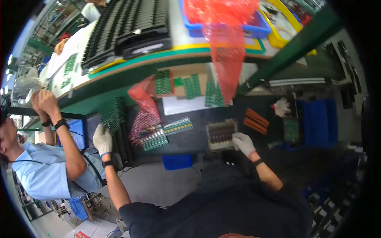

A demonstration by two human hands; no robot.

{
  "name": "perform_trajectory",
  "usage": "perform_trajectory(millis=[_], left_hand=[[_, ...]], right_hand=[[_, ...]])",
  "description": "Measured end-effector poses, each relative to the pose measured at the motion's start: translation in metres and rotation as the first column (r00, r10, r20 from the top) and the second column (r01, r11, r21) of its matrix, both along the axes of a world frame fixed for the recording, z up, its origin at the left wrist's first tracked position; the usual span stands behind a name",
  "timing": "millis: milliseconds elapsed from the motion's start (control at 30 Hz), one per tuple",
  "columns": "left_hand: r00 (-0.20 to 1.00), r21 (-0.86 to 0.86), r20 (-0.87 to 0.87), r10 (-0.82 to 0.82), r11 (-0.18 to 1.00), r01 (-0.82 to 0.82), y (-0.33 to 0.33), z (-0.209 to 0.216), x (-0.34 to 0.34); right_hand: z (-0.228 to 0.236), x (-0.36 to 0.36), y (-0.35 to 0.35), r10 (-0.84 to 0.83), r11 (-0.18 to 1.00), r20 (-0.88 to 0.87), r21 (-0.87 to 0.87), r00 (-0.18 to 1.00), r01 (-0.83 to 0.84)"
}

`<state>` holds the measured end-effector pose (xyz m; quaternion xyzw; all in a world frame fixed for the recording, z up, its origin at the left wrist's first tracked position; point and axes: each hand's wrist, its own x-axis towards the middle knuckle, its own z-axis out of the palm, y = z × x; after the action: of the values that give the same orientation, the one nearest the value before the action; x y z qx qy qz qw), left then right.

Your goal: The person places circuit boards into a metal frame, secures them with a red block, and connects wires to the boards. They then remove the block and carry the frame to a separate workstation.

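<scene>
White cotton gloves cover both of the person's hands, and the scene reads from the left edge of the frame, where a co-worker in a light blue shirt [43,170] raises both arms toward the upper shelf. Just right of that, the left hand [102,139] rests on the lower end of a standing row of green circuit boards [113,115] at centre-left, fingers curled loosely against them; whether it pinches one board I cannot tell. Further right lie loose board strips [166,133] on the dark table [190,139], beside a red mesh bag [145,101]. Right of centre, the right hand [243,143] touches the corner of a small grey tray [221,135] with slots, fingers bent around its edge. This looks like sorting boards into the tray; the next move probably calls for lifting one board cleanly from the row.
</scene>
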<state>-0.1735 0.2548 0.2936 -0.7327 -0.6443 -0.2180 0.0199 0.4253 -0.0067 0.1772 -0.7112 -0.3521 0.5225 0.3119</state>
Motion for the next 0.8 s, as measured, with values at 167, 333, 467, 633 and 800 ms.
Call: perform_trajectory(millis=[167, 333, 467, 633, 800], left_hand=[[0.490, -0.481, 0.789, 0.371, 0.869, 0.116, -0.107, 0.009, 0.154], [0.119, -0.570, 0.803, 0.584, 0.693, 0.441, -0.198, -0.069, 0.298], [-0.238, -0.541, 0.678, 0.695, 0.691, 0.479, -0.235, -0.132, 0.364], [-0.182, -0.662, 0.651, 0.737, 0.669, 0.337, -0.272, -0.153, 0.395], [-0.217, -0.747, 0.633, 0.743, 0.660, 0.081, -0.318, -0.202, 0.401]], right_hand=[[0.065, -0.025, 0.052, 0.232, 0.966, 0.100, 0.095, 0.967, -0.242], [0.063, -0.020, 0.083, 0.425, 0.903, -0.214, 0.169, 0.880, -0.395], [0.039, -0.003, 0.102, 0.613, 0.790, -0.110, 0.052, 0.782, -0.611], [-0.022, 0.017, 0.105, 0.705, 0.707, 0.023, 0.062, 0.709, -0.705], [-0.052, 0.009, 0.118, 0.787, 0.596, 0.132, 0.094, 0.603, -0.798]])
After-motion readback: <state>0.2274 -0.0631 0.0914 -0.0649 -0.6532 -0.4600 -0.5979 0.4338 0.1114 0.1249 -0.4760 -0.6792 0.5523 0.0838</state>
